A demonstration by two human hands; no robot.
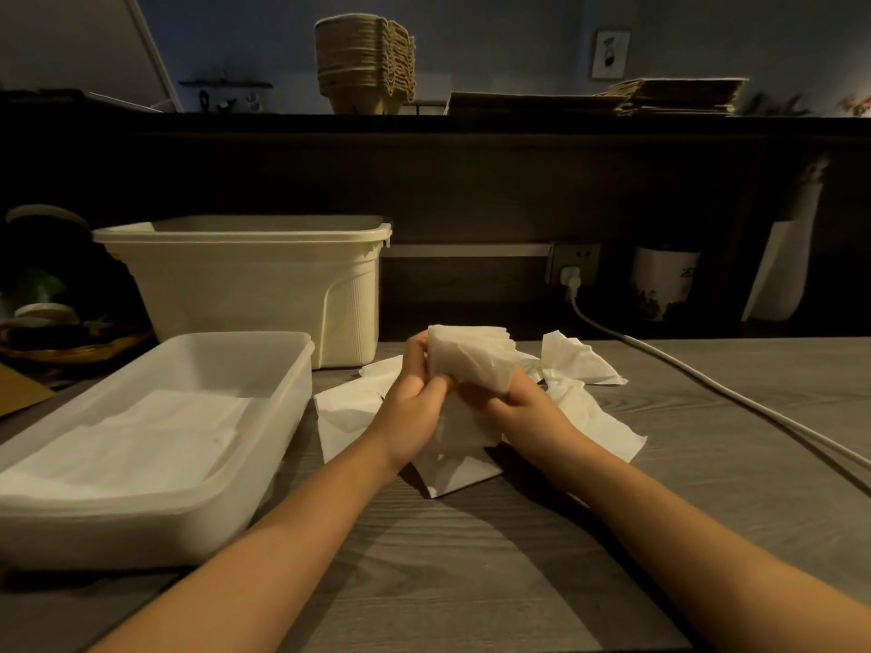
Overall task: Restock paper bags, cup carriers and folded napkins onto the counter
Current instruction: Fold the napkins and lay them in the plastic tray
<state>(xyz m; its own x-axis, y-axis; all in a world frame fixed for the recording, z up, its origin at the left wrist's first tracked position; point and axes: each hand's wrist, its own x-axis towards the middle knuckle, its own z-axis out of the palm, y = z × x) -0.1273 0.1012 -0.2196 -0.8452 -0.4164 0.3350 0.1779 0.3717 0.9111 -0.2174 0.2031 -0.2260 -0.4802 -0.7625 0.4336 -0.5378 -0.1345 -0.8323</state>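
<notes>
A stack of napkins (471, 353) is held at the centre of the frame, just above the table (471, 558). The left hand (414, 402) curls round its left edge and the right hand (523, 407) clasps its lower right corner. Loose napkins (584, 360) lie beneath. A tray (141, 530) of flat sheets sits at lower left. Cup carriers (365, 58) and paper bags (660, 96) already stand on the counter (283, 122) along the top, so the napkin step seems in hand. Next, the stack likely needs squaring before it is lifted up there.
</notes>
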